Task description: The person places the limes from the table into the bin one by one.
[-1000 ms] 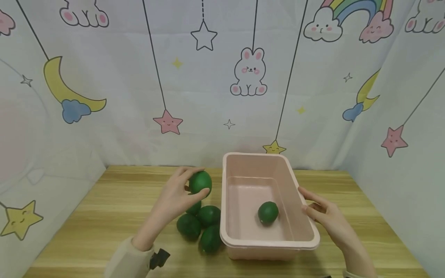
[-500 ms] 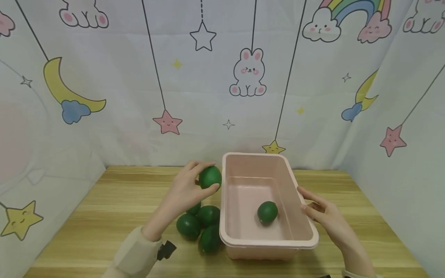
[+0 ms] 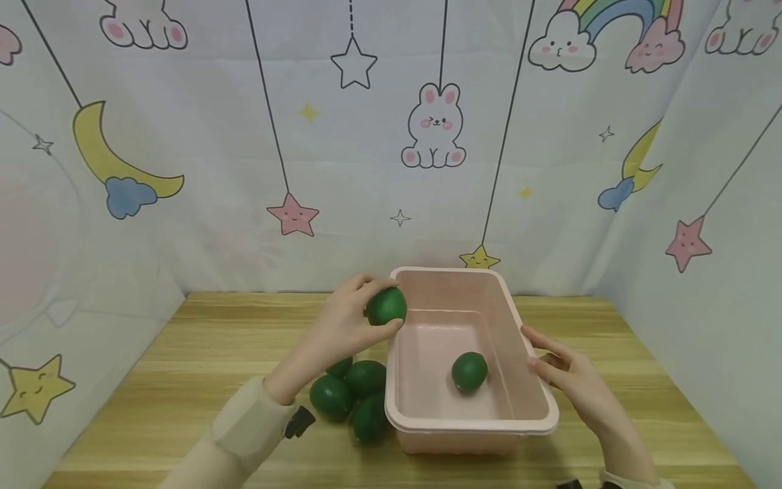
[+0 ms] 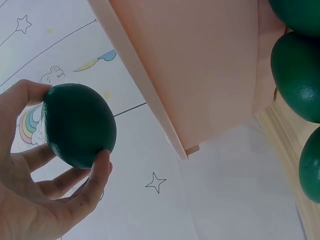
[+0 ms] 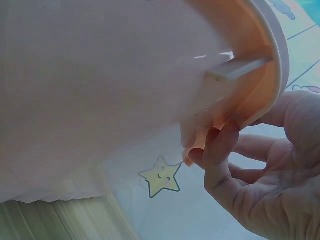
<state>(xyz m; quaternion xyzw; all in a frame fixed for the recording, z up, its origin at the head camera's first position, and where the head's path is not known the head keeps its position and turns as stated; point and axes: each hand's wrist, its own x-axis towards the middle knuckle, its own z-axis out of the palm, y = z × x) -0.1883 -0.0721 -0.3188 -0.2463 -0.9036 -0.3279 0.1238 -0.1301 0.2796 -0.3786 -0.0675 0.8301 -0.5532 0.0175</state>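
My left hand (image 3: pixel 351 316) holds a smooth dark green oval fruit (image 3: pixel 387 307) between thumb and fingers, over the left rim of a pale pink plastic bin (image 3: pixel 396 401). In the left wrist view the held fruit (image 4: pixel 80 125) is apart from the bin wall (image 4: pixel 195 65). Another green fruit (image 3: pixel 469 371) lies on the bin floor, right of its middle. My right hand (image 3: pixel 577 380) grips the bin's right rim; in the right wrist view its fingers (image 5: pixel 222 150) curl under the rim's edge (image 5: pixel 260 107).
Several more green fruits (image 3: pixel 331 398) lie bunched on the wooden table (image 3: pixel 201 380), close against the bin's left side. A white cloth (image 3: pixel 342 170) printed with stars, moons and rabbits hangs behind the table and on both sides.
My left hand has carried its green fruit rightward, from above the bunch on the table to over the bin's left rim. The right hand keeps its grip on the bin, which stays put.
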